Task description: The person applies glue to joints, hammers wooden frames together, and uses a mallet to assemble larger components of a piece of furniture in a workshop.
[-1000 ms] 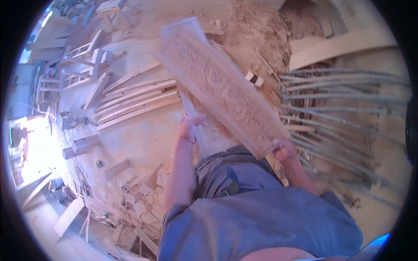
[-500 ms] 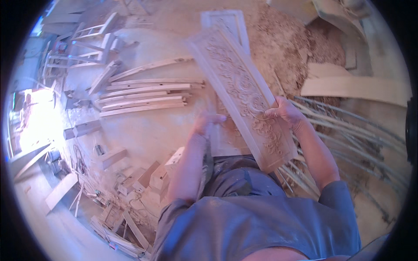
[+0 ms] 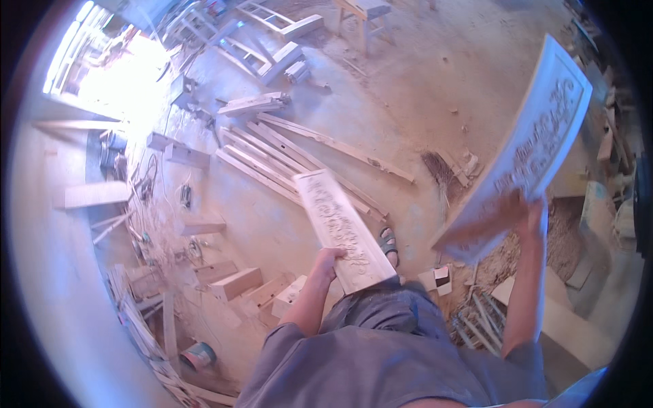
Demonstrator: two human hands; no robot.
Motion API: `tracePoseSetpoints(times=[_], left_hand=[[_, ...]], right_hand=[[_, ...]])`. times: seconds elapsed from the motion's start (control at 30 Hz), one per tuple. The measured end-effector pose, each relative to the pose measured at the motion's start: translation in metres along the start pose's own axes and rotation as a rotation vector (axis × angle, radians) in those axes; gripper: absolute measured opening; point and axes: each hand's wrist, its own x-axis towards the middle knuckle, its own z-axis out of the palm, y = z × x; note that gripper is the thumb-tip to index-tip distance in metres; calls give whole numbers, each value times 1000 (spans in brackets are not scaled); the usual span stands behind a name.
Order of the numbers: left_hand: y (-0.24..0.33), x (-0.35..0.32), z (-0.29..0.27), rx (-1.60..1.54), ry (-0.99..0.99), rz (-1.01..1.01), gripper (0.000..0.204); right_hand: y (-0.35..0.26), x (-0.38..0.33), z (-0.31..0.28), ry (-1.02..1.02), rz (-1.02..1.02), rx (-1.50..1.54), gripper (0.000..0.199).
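Two long carved wooden panels are held, one per hand. The left panel (image 3: pixel 325 212), flat and rectangular, pale, matte wood, is gripped by the left hand (image 3: pixel 330 262) at its outer long edge, toward the near end; the grip is closed, thumb laid over the carved face. Raised scrolls and leafy curls are set inside a plain smooth border. Its near end is seen right at the dark trousers (image 3: pixel 381 307); whether they are touched cannot be told.

The right panel (image 3: pixel 547 122) is held up, tilted, out to the right, by the right hand (image 3: pixel 530 214). The grip is closed at the near long edge; finger detail is blurred. Similar relief is shown, border smooth, outline bowed by the lens, lower end darker.

Straight, square-cut wooden bars (image 3: pixel 272 151) are laid side by side on the dusty tan floor (image 3: pixel 408 88), beyond the left panel. Chunky wooden blocks (image 3: pixel 238 284) are scattered at left. Thin, rod-like poles (image 3: pixel 481 319) are bunched at lower right, near coarse brown shavings (image 3: pixel 561 251). A strapped sandal (image 3: pixel 388 246) is seen beside the left panel; a four-legged wooden stool (image 3: pixel 364 15) is stood far off.
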Motion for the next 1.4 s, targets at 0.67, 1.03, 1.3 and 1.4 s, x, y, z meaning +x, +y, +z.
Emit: tracePoseSetpoints(times=[0.67, 1.03, 1.3, 1.4], left_hand=[[1, -16, -14, -752, 591, 95, 57], [264, 83, 179, 42, 831, 50, 38], [377, 243, 181, -1028, 644, -125, 56], [479, 284, 206, -1157, 515, -28, 62]], right_hand=[[94, 395, 388, -102, 178, 2, 44], [249, 699, 593, -252, 601, 117, 40], [218, 793, 754, -482, 585, -11, 38], [245, 841, 812, -488, 490, -152, 40]])
